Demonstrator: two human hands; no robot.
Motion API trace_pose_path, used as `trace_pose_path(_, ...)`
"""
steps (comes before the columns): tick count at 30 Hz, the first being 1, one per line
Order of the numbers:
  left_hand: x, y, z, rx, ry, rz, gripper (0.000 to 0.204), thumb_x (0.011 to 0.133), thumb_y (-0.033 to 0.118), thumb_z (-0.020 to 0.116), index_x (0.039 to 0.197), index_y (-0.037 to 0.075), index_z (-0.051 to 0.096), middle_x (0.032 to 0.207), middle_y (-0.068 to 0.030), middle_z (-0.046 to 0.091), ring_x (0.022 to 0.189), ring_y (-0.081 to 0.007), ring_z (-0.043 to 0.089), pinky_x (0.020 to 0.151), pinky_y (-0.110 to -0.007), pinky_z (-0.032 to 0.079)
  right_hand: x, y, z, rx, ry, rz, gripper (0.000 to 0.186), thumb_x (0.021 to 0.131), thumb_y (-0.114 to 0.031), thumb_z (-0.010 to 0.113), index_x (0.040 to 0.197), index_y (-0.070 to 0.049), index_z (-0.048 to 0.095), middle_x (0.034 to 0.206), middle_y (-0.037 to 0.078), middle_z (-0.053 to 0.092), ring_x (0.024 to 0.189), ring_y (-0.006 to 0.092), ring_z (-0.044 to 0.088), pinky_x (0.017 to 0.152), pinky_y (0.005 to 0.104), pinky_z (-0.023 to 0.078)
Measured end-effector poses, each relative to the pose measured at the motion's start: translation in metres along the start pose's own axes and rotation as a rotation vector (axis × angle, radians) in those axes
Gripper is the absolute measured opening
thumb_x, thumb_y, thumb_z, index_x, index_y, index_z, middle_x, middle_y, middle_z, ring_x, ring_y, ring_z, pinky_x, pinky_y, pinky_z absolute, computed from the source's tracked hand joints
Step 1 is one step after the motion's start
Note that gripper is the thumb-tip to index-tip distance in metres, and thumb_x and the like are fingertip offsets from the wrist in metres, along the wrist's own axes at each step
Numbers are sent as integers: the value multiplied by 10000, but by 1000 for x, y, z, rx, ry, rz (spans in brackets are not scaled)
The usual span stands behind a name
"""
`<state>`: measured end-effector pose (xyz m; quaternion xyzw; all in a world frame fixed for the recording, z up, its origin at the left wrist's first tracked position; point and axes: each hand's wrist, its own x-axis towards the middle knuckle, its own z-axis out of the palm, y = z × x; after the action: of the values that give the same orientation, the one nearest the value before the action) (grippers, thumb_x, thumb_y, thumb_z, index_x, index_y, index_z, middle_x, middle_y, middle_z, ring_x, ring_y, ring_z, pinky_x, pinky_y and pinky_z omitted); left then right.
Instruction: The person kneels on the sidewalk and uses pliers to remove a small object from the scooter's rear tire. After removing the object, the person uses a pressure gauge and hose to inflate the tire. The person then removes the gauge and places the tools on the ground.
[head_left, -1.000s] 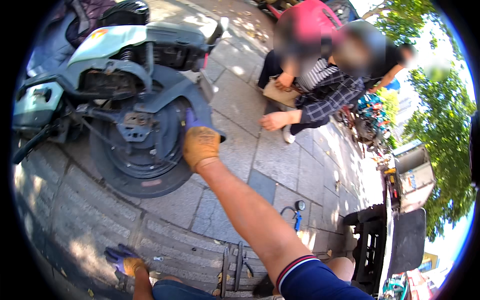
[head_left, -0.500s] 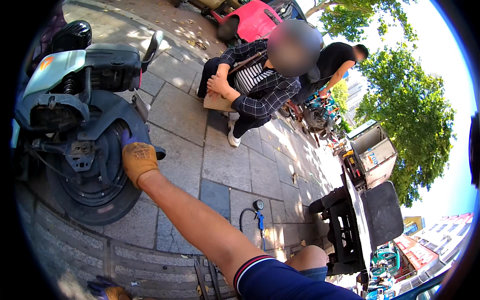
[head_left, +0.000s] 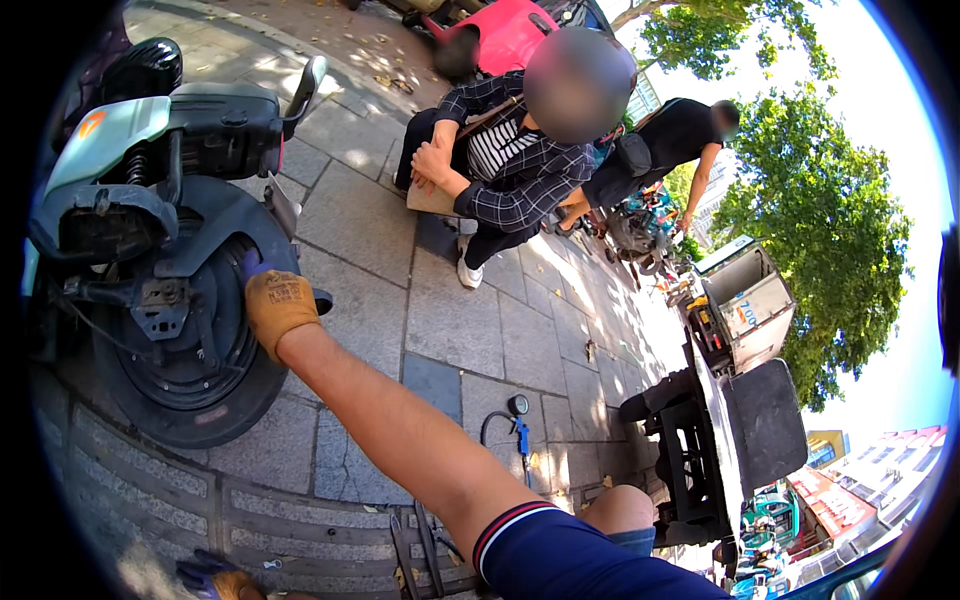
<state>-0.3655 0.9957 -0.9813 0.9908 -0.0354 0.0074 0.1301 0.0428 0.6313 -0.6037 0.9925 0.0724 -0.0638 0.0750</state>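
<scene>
My right hand (head_left: 278, 308), in an orange glove with purple fingers, is closed on the edge of the scooter's tire (head_left: 235, 400). One purple finger lies along the tire's side; the other fingers are hidden behind it. The wheel sits under the black fender (head_left: 205, 235) of a light-coloured electric scooter (head_left: 150, 125). At the lower left edge, partly cut off, my gloved left hand (head_left: 212, 578) is low over the paving. Its fingers look apart, with nothing seen in them.
A blue-handled tire gauge (head_left: 521, 436) with a hose lies on the paving. Dark flat bars (head_left: 428, 550) lie near my right elbow. A seated person (head_left: 505, 160) faces the scooter; another person (head_left: 650, 150) stands behind. A black stool-like frame (head_left: 690, 450) stands at right.
The standing person has shifted, with the arm now hanging lower. The seated person's head has moved slightly. My right hand stays at the tire, its wrist slightly shifted.
</scene>
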Motion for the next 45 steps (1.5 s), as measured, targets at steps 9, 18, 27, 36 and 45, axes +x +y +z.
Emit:
trace_pose_path(9,-2,-16,11,-235,147,256,227,905,322,646,939,116,734,923,-108,716,834,-344,656,765,-536,504,-8,-1,9,74,156,65,839,862,-52,635,1594,73,246,954,204,756,931,347,756,802,434,591)
trace_pose_path(18,-10,-38,54,-92,158,133,174,833,325,691,807,155,725,797,-73,689,758,-327,642,699,-498,502,-8,-9,-8,61,107,-1,772,867,-49,636,1560,79,321,991,213,751,952,354,752,816,435,591)
trace_pose_path(27,-5,-31,38,50,-25,127,172,811,335,702,761,170,700,826,-63,688,819,-314,648,762,-503,489,-10,-3,-8,90,88,14,456,872,-70,644,1314,35,604,992,201,759,954,351,750,821,433,593)
trace_pose_path(36,2,-17,14,2,179,298,120,810,284,701,811,164,694,843,-69,687,862,-324,650,815,-525,474,-11,0,-8,42,13,-4,341,855,-68,681,1192,-19,681,973,185,763,965,332,754,826,416,594)
trace_pose_path(45,3,-20,9,-124,67,318,106,802,248,659,843,157,695,820,-84,673,803,-342,634,753,-512,473,-6,-5,2,104,94,21,395,847,-62,687,1236,-26,636,966,169,764,970,326,753,822,415,593)
